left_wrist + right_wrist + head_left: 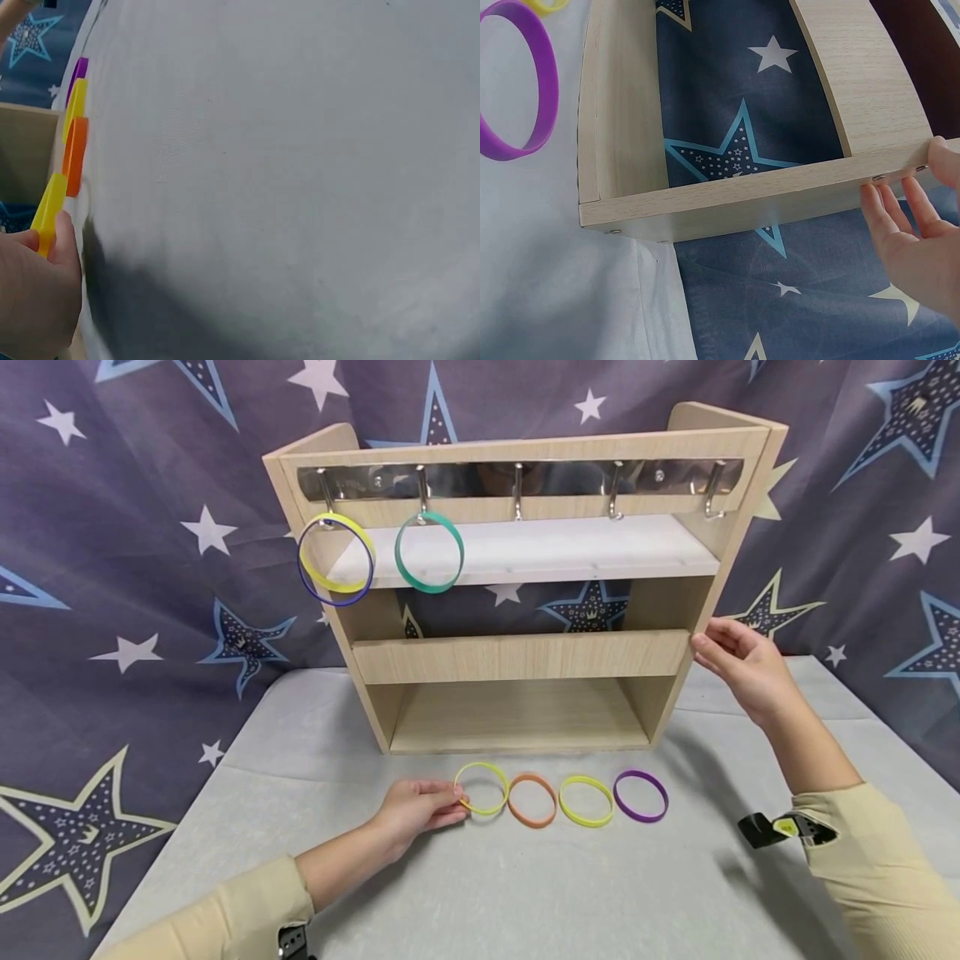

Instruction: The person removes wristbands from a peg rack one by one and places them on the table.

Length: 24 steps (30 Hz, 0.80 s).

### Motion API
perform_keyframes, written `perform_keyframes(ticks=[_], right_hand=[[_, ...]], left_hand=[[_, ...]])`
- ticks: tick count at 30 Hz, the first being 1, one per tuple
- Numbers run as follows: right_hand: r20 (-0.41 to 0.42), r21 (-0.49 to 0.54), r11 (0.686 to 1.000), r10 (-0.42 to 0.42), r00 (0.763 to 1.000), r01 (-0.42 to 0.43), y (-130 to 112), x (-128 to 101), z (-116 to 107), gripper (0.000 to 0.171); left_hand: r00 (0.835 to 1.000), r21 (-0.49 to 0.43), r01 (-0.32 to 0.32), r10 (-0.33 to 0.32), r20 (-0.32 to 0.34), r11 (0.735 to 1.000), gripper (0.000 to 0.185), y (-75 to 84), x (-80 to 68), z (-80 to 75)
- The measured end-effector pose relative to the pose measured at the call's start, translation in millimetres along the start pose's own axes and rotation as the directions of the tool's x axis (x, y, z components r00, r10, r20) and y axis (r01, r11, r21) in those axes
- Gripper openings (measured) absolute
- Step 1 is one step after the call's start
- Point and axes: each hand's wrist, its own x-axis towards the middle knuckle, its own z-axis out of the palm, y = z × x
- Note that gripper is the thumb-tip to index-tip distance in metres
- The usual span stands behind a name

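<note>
My left hand (417, 814) pinches a thin yellow wristband (482, 765) at its left side, tilted up off the grey cloth. The pinched band also shows in the left wrist view, between thumb and fingers. In a row to its right lie an orange wristband (533, 825), another yellow wristband (587, 823) and a purple wristband (643, 818). My right hand (742, 672) touches the right side of a wooden shelf rack (525, 657). Its thumb lies at the front edge, and its fairly straight fingers (885, 214) rest against the outer side panel.
A metal rail (465, 481) with several hooks runs along the rack's top. A yellow and a blue wristband (345, 602) hang together on the leftmost hook; a green wristband (430, 588) hangs on the second. Star-patterned fabric (127, 652) stands behind the table.
</note>
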Motion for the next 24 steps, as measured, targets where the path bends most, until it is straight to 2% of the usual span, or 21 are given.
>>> perform_keyframes(ticks=[4,10,14,18,24], right_hand=[[-0.001,-0.013,1.000,0.005,1.000,-0.005,0,0,-1,0.021],[-0.001,-0.031,0.999,0.012,1.000,-0.012,0,-1,-2,0.020],[-0.002,-0.032,0.999,0.013,1.000,-0.014,0,-1,-2,0.019],[-0.002,-0.019,1.000,0.007,1.000,-0.007,0,0,-1,0.020],[-0.004,-0.019,1.000,0.010,1.000,-0.010,-1,0,-1,0.020]], left_hand=[[0.999,-0.005,0.035,-0.035,-0.011,0.999,0.031,-3.9,2.4,-0.6],[0.997,0.003,0.072,-0.073,0.015,0.997,0.029,-5.7,5.3,-1.7],[0.990,0.076,0.122,-0.127,0.067,0.990,0.026,-1.5,5.0,-2.9],[0.972,0.165,0.174,-0.196,0.130,0.971,0.030,5.6,2.0,-6.4],[0.960,0.213,0.212,-0.244,0.137,0.954,0.030,13.0,0.4,-10.6]])
